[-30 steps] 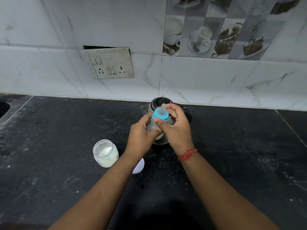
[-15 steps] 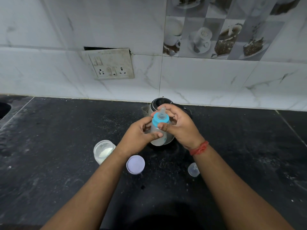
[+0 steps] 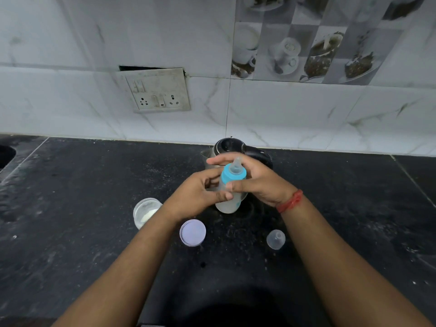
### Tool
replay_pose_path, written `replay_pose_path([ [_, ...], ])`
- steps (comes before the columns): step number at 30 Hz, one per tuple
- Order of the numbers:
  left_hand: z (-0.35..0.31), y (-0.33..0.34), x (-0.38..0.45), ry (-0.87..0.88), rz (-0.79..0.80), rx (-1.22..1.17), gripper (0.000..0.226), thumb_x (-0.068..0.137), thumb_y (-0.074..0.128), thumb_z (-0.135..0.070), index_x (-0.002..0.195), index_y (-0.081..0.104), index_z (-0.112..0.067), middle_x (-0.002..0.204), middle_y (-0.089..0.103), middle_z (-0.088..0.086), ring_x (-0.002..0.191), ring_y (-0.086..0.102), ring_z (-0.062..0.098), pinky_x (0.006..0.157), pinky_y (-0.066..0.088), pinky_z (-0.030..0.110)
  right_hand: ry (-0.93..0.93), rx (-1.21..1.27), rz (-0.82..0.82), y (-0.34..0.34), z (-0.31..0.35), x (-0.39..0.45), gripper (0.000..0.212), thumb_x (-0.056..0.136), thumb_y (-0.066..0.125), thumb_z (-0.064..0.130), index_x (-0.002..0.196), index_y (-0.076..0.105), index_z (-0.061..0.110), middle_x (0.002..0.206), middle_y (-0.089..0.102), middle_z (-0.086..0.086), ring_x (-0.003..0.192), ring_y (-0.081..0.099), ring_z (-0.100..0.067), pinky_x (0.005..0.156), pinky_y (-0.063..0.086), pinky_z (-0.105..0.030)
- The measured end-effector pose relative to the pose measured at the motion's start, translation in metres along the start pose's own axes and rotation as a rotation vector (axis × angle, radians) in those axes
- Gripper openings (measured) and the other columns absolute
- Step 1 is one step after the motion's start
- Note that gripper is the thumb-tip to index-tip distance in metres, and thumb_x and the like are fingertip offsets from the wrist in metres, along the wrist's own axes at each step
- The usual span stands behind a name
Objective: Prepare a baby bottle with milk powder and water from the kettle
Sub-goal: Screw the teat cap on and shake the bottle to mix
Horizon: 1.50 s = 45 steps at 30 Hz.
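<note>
Baby bottle — blue collar, clear teat (cloudy inside) — gripped by left hand fingers and right hand fingers.

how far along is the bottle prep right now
Mostly done, it seems: the baby bottle holds cloudy liquid and its blue collar with teat is on. In hand: the left hand grips the body while the right hand works the collar. Left: the clear cap lies on the counter, and the powder jar stands open beside its lid.
</note>
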State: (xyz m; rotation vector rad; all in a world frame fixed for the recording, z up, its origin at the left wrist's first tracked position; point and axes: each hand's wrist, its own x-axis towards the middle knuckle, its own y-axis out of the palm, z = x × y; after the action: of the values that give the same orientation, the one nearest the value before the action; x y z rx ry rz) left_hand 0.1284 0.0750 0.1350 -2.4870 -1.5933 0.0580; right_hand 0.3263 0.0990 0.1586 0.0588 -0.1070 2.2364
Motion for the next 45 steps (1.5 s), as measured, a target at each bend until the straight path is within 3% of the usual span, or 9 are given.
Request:
replay_pose_path([
  [3, -0.001, 0.007, 0.002, 0.01, -0.043, 0.025, 0.044, 0.083, 0.079, -0.015, 0.123, 0.067, -0.028, 0.113, 0.075, -0.018, 0.109, 0.068, 0.002, 0.095, 0.051, 0.021, 0.001, -0.021, -0.093, 0.01, -0.001, 0.006, 0.043, 0.079, 0.07, 0.003, 0.122, 0.066, 0.002, 0.141, 0.06, -0.006, 0.131, 0.057, -0.019, 0.108, 0.048, -0.038],
  [8, 0.013, 0.018, -0.001, 0.024, -0.244, 0.141, 0.04, 0.083, 0.084, -0.022, 0.12, 0.069, -0.025, 0.108, 0.077, -0.007, 0.102, 0.072, 0.015, 0.091, 0.057, 0.033, -0.031, 0.052, -0.451, 0.036, -0.012, 0.009, 0.018, 0.082, 0.07, -0.008, 0.099, 0.067, -0.005, 0.114, 0.073, -0.009, 0.103, 0.07, -0.013, 0.084, 0.057, -0.027],
  [13, 0.02, 0.035, -0.001, 0.029, -0.399, 0.245, 0.042, 0.086, 0.081, -0.017, 0.126, 0.067, -0.02, 0.094, 0.076, -0.009, 0.082, 0.068, -0.001, 0.073, 0.052, 0.015, 0.017, 0.096, -0.69, 0.052, -0.018, 0.017, 0.014, 0.083, 0.075, -0.004, 0.089, 0.07, 0.008, 0.102, 0.075, -0.014, 0.085, 0.07, -0.012, 0.082, 0.059, -0.035],
  [18, 0.032, 0.036, -0.003, -0.004, -0.36, 0.104, 0.045, 0.088, 0.078, -0.012, 0.128, 0.065, -0.026, 0.113, 0.074, -0.015, 0.106, 0.068, -0.002, 0.088, 0.053, 0.015, 0.124, -0.015, -0.571, 0.047, -0.027, 0.006, 0.043, 0.082, 0.082, 0.015, 0.12, 0.063, 0.014, 0.111, 0.071, -0.014, 0.095, 0.068, -0.013, 0.091, 0.059, -0.038],
  [23, 0.05, 0.046, -0.011, -0.069, -0.309, -0.007, 0.045, 0.086, 0.08, -0.009, 0.125, 0.065, -0.026, 0.114, 0.074, -0.011, 0.108, 0.068, 0.005, 0.091, 0.054, 0.022, 0.234, -0.175, -0.554, 0.03, -0.049, -0.023, 0.078, 0.075, 0.079, 0.058, 0.141, 0.048, 0.029, 0.143, 0.054, 0.006, 0.136, 0.047, -0.007, 0.11, 0.041, -0.029],
  [26, 0.069, 0.053, -0.021, -0.12, -0.277, -0.012, 0.054, 0.084, 0.083, -0.015, 0.133, 0.061, -0.019, 0.124, 0.072, -0.005, 0.118, 0.067, 0.011, 0.103, 0.053, 0.035, 0.296, -0.274, -0.622, 0.021, -0.064, -0.052, 0.062, 0.085, 0.075, 0.048, 0.139, 0.052, 0.027, 0.145, 0.051, 0.008, 0.136, 0.044, -0.006, 0.108, 0.037, -0.026],
  [31, 0.088, 0.071, -0.037, -0.196, -0.245, 0.054, 0.056, 0.081, 0.085, -0.013, 0.131, 0.062, -0.023, 0.123, 0.072, -0.011, 0.116, 0.066, 0.003, 0.105, 0.051, 0.03, 0.436, -0.453, -0.758, 0.006, -0.101, -0.098, 0.046, 0.088, 0.076, 0.036, 0.129, 0.061, 0.02, 0.133, 0.06, 0.004, 0.126, 0.053, -0.012, 0.103, 0.042, -0.029],
  [41, 0.097, 0.093, -0.059, -0.238, -0.213, 0.073, 0.05, 0.082, 0.084, -0.01, 0.12, 0.06, -0.033, 0.115, 0.072, -0.018, 0.106, 0.066, -0.008, 0.09, 0.048, 0.011, 0.643, -0.948, -0.517, 0.01, -0.157, -0.143, 0.043, 0.094, 0.059, 0.015, 0.137, 0.056, 0.019, 0.137, 0.052, -0.009, 0.126, 0.048, -0.03, 0.105, 0.045, -0.043],
  [45, 0.094, 0.094, -0.068, -0.246, -0.21, 0.063, 0.052, 0.082, 0.084, -0.011, 0.125, 0.061, -0.03, 0.115, 0.071, -0.02, 0.107, 0.065, -0.008, 0.089, 0.048, 0.009, 0.57, -0.908, -0.624, 0.015, -0.148, -0.139, 0.049, 0.091, 0.068, 0.022, 0.137, 0.053, 0.018, 0.133, 0.055, -0.008, 0.124, 0.051, -0.027, 0.103, 0.047, -0.039],
])
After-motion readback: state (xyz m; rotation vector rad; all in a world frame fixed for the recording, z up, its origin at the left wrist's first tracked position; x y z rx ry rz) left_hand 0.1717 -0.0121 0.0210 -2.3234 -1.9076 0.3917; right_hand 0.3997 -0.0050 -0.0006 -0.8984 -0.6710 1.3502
